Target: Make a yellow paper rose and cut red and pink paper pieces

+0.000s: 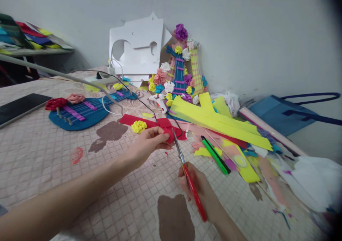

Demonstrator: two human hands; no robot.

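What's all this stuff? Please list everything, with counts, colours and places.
Crinkled paper piece: 1, red, centre
Metal scissors: 1, red handles, centre
Flat paper strip: 1+, red, centre
Loose paper flower: 1, yellow, centre
Flat guitar-shaped craft: 1, blue, left
Rectangular phone: 1, black, far left
Plastic glue gun: 1, white, mid-table
Slim plastic cutter: 1, green, right
Wide paper strips: several, yellow, right
Upright flower-trimmed guitar crafts: 2+, blue and yellow, against wall
Cut-out board: 1+, white, against wall
Handled bag: 1, blue, far right
Power strip: 1, white, back left
Stacked sheets: several, mixed, far left
Small scraps: uncountable, mixed, right
Checked tablecloth: 1, beige, underneath
Left hand: 1, bare, on the paper piece
Right hand: 1, bare, on the scissors
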